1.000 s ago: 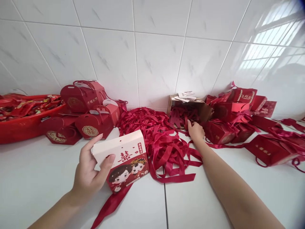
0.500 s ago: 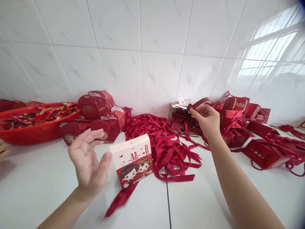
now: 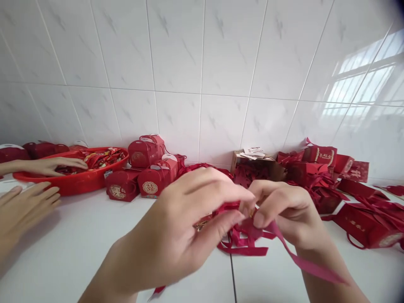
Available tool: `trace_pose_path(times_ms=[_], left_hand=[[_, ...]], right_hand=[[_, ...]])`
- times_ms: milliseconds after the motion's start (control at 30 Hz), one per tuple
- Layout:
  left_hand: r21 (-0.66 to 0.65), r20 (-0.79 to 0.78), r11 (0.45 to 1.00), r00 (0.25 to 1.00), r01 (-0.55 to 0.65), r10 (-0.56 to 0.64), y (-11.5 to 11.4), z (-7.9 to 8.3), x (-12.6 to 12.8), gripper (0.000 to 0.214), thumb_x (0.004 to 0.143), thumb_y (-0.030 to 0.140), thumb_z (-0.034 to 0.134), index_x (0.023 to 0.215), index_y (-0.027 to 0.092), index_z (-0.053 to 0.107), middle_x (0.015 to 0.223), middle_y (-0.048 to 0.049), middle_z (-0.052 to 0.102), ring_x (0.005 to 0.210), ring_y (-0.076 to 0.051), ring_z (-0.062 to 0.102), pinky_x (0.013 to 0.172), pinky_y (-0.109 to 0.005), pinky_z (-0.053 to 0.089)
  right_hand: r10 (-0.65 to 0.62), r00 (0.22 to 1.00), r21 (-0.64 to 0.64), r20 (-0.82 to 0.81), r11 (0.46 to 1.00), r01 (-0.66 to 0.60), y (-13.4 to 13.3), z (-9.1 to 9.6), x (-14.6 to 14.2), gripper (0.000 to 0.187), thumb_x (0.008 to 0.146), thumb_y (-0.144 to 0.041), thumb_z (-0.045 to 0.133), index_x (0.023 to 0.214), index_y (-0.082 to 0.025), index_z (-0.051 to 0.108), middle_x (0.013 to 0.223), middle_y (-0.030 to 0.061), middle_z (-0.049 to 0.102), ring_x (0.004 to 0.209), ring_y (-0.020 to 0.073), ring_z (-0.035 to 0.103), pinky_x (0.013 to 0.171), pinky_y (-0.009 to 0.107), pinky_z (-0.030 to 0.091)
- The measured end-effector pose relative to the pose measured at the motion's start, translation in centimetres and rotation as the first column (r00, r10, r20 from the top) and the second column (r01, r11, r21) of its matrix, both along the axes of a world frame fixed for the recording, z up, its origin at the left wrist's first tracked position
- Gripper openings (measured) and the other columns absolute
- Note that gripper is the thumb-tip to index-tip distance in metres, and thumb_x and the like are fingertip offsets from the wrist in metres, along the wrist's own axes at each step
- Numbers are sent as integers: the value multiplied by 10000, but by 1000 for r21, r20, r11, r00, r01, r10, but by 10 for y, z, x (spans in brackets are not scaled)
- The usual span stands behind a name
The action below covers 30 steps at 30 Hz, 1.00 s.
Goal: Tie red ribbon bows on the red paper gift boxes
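Note:
My left hand (image 3: 186, 223) and my right hand (image 3: 284, 210) are raised close to the camera, fingertips meeting in a pinch on a dark red ribbon (image 3: 303, 263). The ribbon's loose end trails down to the lower right. Behind my hands lies a heap of red ribbons (image 3: 246, 244) on the white surface. My left hand almost fully hides the pink and red gift box (image 3: 202, 222), of which only a sliver shows.
Another person's hands (image 3: 28, 202) reach in at the left, one resting in a red tray (image 3: 75, 183) of sweets. Closed red gift boxes (image 3: 148, 168) stand beside it. A cardboard box (image 3: 255, 166) of ribbons and flat red boxes (image 3: 360, 221) lie right.
My left hand let go of the gift box and rose to meet my right hand. My right hand drew a ribbon out of the cardboard box towards me. Another person's hands came in at the left.

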<state>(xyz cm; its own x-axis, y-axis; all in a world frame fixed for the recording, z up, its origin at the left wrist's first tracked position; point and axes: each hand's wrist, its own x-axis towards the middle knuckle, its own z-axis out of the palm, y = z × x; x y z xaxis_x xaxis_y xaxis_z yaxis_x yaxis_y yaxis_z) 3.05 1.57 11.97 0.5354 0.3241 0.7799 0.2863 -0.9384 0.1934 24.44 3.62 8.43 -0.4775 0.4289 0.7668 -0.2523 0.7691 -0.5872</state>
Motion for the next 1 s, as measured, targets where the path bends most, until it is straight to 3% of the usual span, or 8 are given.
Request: trace_pose_path(times_ms=[200, 433, 633, 733, 767, 900, 933, 1000], left_hand=[[-55, -75, 980, 978, 191, -195, 5, -4, 4, 218, 823, 79, 610, 979, 217, 672, 917, -39, 662, 796, -125, 623, 770, -217, 536], [-63, -22, 980, 982, 187, -189, 5, -3, 5, 152, 808, 82, 626, 859, 216, 676, 812, -8, 670, 740, -114, 634, 714, -204, 540], [161, 112, 986, 993, -47, 29, 13, -7, 9, 147, 802, 85, 606, 749, 218, 644, 735, -1, 675, 707, -147, 626, 706, -277, 503], [84, 86, 986, 987, -146, 139, 24, -7, 1, 88, 828, 176, 599, 777, 229, 648, 787, -10, 682, 762, -169, 632, 727, -288, 500], [24, 43, 980, 979, -198, 197, 29, -8, -5, 48, 824, 231, 615, 848, 241, 656, 855, -17, 691, 811, -184, 639, 728, -289, 504], [-92, -272, 858, 842, -505, 466, 52, -17, -36, 561, 646, 406, 755, 1165, 270, 587, 1030, -76, 688, 842, -266, 673, 537, -279, 500], [-108, -390, 836, 796, -538, 462, 58, -21, -42, 565, 583, 377, 788, 1108, 250, 620, 905, -69, 708, 704, -259, 681, 433, -259, 455], [-148, -553, 818, 732, -556, 398, 68, -27, -47, 295, 539, 238, 779, 814, 230, 674, 593, 3, 653, 416, -197, 591, 286, -223, 308]], right_hand=[[251, 967, -218, -42, 942, -254, 4, -12, -7, 205, 822, -141, 643, 885, -298, 759, 769, 27, 666, 640, 114, 654, 567, 209, 523], [260, 964, -246, -64, 932, -267, 7, -13, -11, 186, 783, -162, 693, 869, -310, 765, 717, 27, 658, 647, 130, 648, 578, 230, 532], [-23, 986, -132, -167, 991, 1, 7, -14, -18, 202, 840, -140, 618, 906, -277, 751, 782, 35, 641, 709, 144, 632, 608, 275, 542], [-180, 968, -150, -172, 976, 155, 7, -16, -20, 251, 845, -94, 592, 897, -286, 744, 797, 27, 631, 742, 145, 623, 638, 282, 533], [-207, 964, -164, -167, 970, 180, 7, -16, -19, 254, 843, -89, 592, 889, -289, 742, 800, 24, 628, 744, 142, 616, 640, 279, 526], [-201, 965, -171, -168, 970, 172, 10, -14, -12, 235, 830, -101, 614, 866, -300, 732, 802, 18, 624, 753, 140, 589, 655, 281, 503], [-188, 969, -169, -159, 972, 161, 12, -13, -11, 227, 828, -109, 622, 863, -304, 732, 791, 17, 620, 756, 141, 584, 658, 282, 501], [-173, 977, -188, -125, 971, 148, 14, -13, -10, 202, 821, -131, 639, 853, -307, 734, 771, 14, 607, 763, 141, 577, 661, 279, 499]])
